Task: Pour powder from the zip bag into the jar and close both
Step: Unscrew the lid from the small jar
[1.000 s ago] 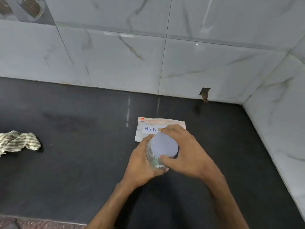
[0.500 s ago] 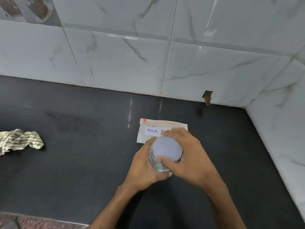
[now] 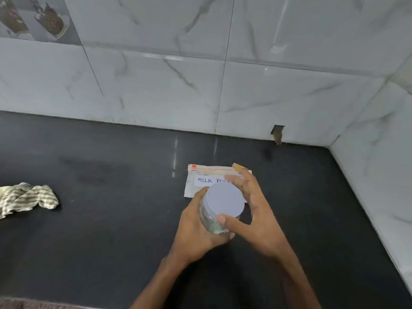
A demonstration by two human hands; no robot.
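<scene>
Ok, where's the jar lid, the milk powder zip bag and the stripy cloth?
jar lid (image 3: 224, 200): head view, flat top.
milk powder zip bag (image 3: 201, 180): head view, white label.
stripy cloth (image 3: 26, 198): head view, crumpled middle.

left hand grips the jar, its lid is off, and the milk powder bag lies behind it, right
The lid is on, not off: the head view shows it capping the jar. The left hand does grip the jar and the bag lies behind it.

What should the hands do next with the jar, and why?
Probably the right hand should close its fingers round the lid and twist. The lid sits on the jar, the left hand grips the jar steady, and the right fingers are spread with only the thumb touching the rim. Opening or tightening, I cannot tell.
</scene>
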